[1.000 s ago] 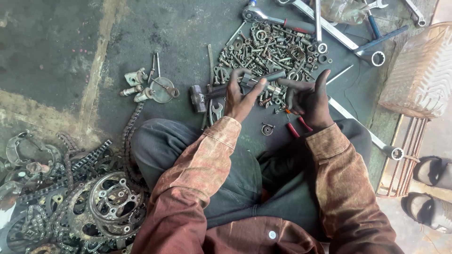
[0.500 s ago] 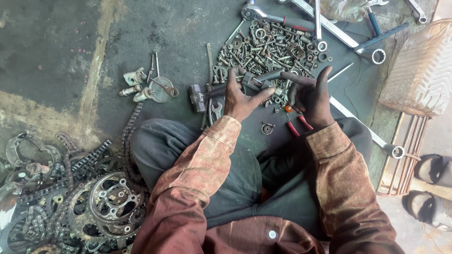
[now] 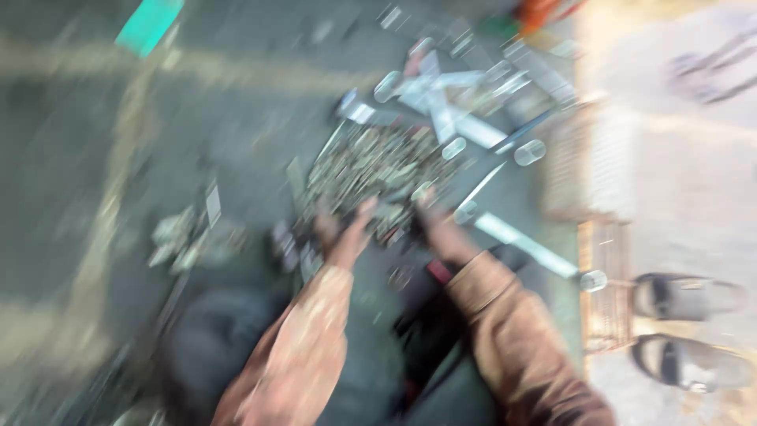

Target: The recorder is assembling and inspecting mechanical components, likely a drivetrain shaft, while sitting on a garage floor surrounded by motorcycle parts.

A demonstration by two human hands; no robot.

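Note:
The view is heavily blurred by motion. My left hand (image 3: 344, 230) and my right hand (image 3: 441, 227) reach forward to the near edge of a pile of small metal nuts and bolts (image 3: 371, 166) on the dark ground. Both hands touch or hover at the pile; the blur hides whether either holds anything. My sleeves are brown and stained. Beyond the pile lie long spanners (image 3: 441, 102).
A long wrench (image 3: 524, 244) lies to the right of my right hand. A small cluster of metal parts (image 3: 185, 233) sits to the left. A woven mat (image 3: 591, 166), a pair of sandals (image 3: 686, 331) at right, and a teal object (image 3: 150, 24) at top left.
The camera has swung up and to the right, blurring everything. My hands stay at the near edge of the bolt pile. The chains and sprockets at lower left have left the view.

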